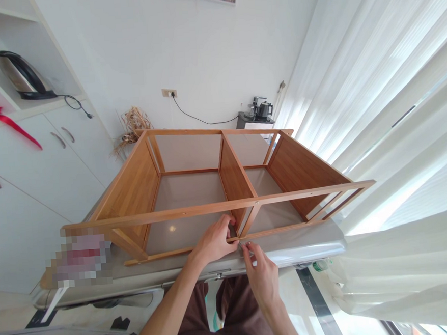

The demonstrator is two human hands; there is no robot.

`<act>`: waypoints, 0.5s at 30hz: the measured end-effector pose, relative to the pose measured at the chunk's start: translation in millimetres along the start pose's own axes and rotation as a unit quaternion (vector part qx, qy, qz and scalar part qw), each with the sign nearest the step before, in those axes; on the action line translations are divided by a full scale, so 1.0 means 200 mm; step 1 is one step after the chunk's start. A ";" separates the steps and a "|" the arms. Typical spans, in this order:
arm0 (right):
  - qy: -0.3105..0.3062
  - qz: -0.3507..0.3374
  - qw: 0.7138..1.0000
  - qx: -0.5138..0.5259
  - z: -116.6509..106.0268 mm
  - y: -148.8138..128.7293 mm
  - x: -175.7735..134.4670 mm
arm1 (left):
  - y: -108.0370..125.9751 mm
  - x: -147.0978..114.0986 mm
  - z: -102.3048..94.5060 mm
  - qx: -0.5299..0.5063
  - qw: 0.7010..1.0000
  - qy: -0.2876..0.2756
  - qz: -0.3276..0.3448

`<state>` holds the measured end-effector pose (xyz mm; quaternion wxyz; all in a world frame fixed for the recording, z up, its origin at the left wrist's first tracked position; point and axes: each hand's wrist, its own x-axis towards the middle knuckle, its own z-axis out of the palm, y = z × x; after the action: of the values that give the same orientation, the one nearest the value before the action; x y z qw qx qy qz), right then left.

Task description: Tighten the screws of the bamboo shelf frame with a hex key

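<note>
A wooden shelf frame (211,207) lies on its side on the table (309,240), its panels standing upright. My left hand (215,239) is closed round the lower front rail, where the middle panel (236,169) meets it. Just to the right, my right hand (260,269) pinches something small and thin at the outer face of that same joint. The fingertips mostly cover the small piece, so its kind is unclear. Small round fastener heads dot the upper front rail.
An electric kettle (23,74) stands in the white cabinet at left, with a red ribbon (9,123) below it. Dried plants (134,122) and a small tea stand (256,119) are beyond the frame. White curtains (404,124) hang at right. A blurred patch covers the table's left end.
</note>
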<state>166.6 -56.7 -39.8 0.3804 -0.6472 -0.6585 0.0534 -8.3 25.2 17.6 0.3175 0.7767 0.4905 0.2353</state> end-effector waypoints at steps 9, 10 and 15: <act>-0.041 0.162 0.972 0.163 -0.03 -0.05 0.05 | -0.01 0.00 0.01 0.001 1.000 0.010 0.010; -0.046 0.195 0.960 0.196 -0.04 -0.05 0.05 | -0.01 0.00 0.02 0.001 1.000 0.010 0.011; -0.054 0.279 0.916 0.284 -0.04 -0.04 0.09 | -0.01 0.00 0.01 0.004 1.000 0.009 0.007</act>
<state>166.7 -46.1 -22.3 0.4815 -0.6656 -0.4282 0.3765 -7.7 25.7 13.8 0.3081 0.7793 0.4890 0.2422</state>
